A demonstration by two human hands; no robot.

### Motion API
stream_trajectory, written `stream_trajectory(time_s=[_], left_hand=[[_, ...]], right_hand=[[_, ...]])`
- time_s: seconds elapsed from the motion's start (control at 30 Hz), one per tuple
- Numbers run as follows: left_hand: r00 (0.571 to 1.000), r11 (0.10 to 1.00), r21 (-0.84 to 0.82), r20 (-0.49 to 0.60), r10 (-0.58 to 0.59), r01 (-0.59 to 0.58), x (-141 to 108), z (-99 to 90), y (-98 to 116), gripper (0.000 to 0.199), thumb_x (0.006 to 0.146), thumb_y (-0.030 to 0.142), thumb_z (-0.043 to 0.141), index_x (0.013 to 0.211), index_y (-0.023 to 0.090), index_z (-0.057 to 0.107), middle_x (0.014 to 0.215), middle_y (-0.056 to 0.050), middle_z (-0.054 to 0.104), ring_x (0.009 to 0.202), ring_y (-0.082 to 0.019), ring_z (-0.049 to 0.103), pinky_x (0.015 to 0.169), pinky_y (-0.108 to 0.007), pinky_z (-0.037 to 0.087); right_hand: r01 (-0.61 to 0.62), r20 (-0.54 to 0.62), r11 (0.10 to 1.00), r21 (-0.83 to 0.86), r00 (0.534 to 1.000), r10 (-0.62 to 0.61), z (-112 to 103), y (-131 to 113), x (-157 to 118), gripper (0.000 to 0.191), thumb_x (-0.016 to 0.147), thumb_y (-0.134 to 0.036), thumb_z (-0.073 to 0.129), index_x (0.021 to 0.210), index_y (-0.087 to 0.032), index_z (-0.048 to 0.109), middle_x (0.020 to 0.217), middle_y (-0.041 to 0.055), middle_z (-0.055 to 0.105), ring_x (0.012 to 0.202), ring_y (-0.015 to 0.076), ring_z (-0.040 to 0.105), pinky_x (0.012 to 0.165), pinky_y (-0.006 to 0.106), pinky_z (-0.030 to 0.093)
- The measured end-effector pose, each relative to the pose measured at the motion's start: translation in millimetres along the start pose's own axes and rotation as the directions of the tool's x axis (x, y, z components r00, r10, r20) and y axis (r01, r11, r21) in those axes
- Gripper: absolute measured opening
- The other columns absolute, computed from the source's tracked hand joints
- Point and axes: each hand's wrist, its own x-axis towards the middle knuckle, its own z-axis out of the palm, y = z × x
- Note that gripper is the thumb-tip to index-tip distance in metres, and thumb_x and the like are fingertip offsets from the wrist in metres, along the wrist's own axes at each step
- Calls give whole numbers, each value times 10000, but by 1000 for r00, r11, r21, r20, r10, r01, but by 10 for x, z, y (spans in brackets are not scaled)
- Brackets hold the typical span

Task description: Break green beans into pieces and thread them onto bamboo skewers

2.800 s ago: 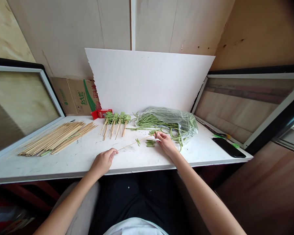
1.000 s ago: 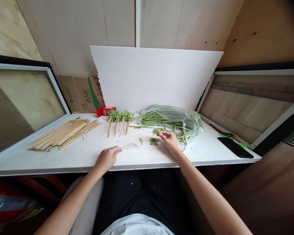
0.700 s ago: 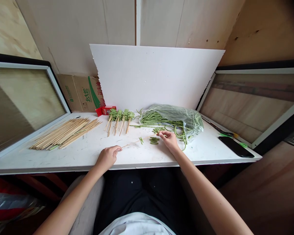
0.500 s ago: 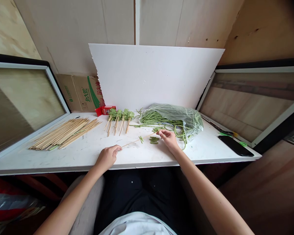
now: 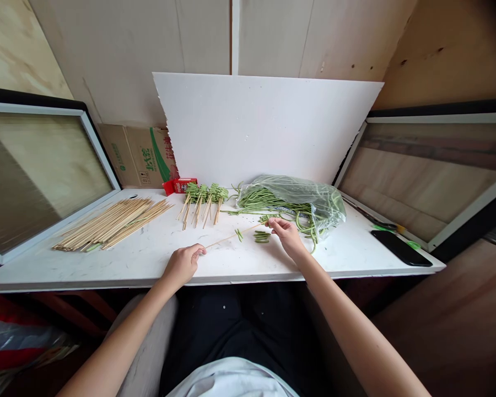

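Observation:
A thin wooden skewer (image 5: pixel 230 236) slants between my two hands above the white table. My left hand (image 5: pixel 183 263) is closed on its near end. The fingers of my right hand (image 5: pixel 283 229) pinch the far end; whether a piece of bean is in that pinch, I cannot tell. Under the skewer lie a couple of cut green bean pieces (image 5: pixel 238 235), and a short row of cut pieces (image 5: pixel 262 236) is just left of my right wrist. Behind my right fingertips is another small heap of cut beans (image 5: pixel 264 218), partly covered.
Loose bare skewers (image 5: pixel 113 223) are piled at the left. Bean-loaded skewers (image 5: pixel 206 194) stand grouped at the back, beside a red box (image 5: pixel 185 185). A plastic bag of long beans (image 5: pixel 289 197) lies back right. A black phone (image 5: pixel 400 248) rests near the right edge.
Both hands keep their hold on the skewer with hardly any movement. The whole view has shifted slightly.

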Motion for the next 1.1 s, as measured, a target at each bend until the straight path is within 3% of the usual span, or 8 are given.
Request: stream_trajectory(time_s=[0.3,0.53,0.73,0.97,1.1], left_hand=[[1000,1000,-26,-5,3,-3,1,7,-13,303,934,202,462,974,253,758,996,-23,813,901,-227,751,830,-317,539],[1000,999,-42,2,3,-3,8,-3,-6,296,944,211,462,967,254,754,956,-22,806,888,-221,743,794,-303,516],[1000,998,-68,9,-3,4,7,-25,31,289,956,236,464,965,256,752,945,-24,803,883,-220,740,796,-299,514],[1000,998,-57,18,-1,2,-5,-29,39,287,952,214,452,968,257,735,956,-21,804,906,-221,746,801,-301,513],[1000,998,-51,22,20,-19,-4,-23,28,278,961,226,454,970,256,730,946,-23,804,887,-218,744,783,-297,505]], right_hand=[[17,-10,1000,3,1000,-17,59,16,-33,420,860,-628,744,884,-211,783,966,81,766,940,244,664,810,345,487],[29,79,999,25,996,-31,301,-18,-143,402,852,-608,772,838,-206,768,909,73,748,856,226,657,813,354,499],[34,72,999,-7,997,-34,372,-85,-193,418,864,-623,751,843,-205,749,918,74,745,838,221,648,784,341,491],[51,111,999,2,993,-50,470,-68,-231,396,855,-617,763,859,-222,759,985,84,767,978,266,683,916,393,511],[42,127,999,-19,991,-39,532,-25,-249,408,851,-619,763,904,-214,780,1017,96,777,995,275,690,912,396,519]])
